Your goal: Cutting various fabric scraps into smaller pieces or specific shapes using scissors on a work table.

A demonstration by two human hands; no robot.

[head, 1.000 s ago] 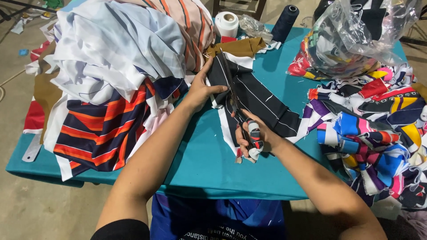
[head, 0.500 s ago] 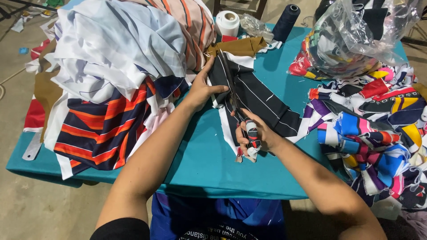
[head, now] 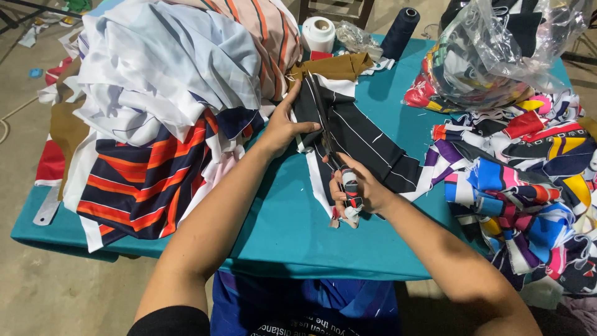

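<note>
A single head-worn camera looks steeply down from above the near edge of the teal cloth-covered table (head: 273,236), facing its far edge. It sits close: both forearms enter from the bottom of the frame, the table's left and right edges run nearly to the frame sides, and bare concrete floor (head: 37,298) shows beyond its left corner.

R hand (head: 360,190) w/ scissors (head: 329,146), L hand (head: 283,127) on striped cloth (head: 367,146)
</note>
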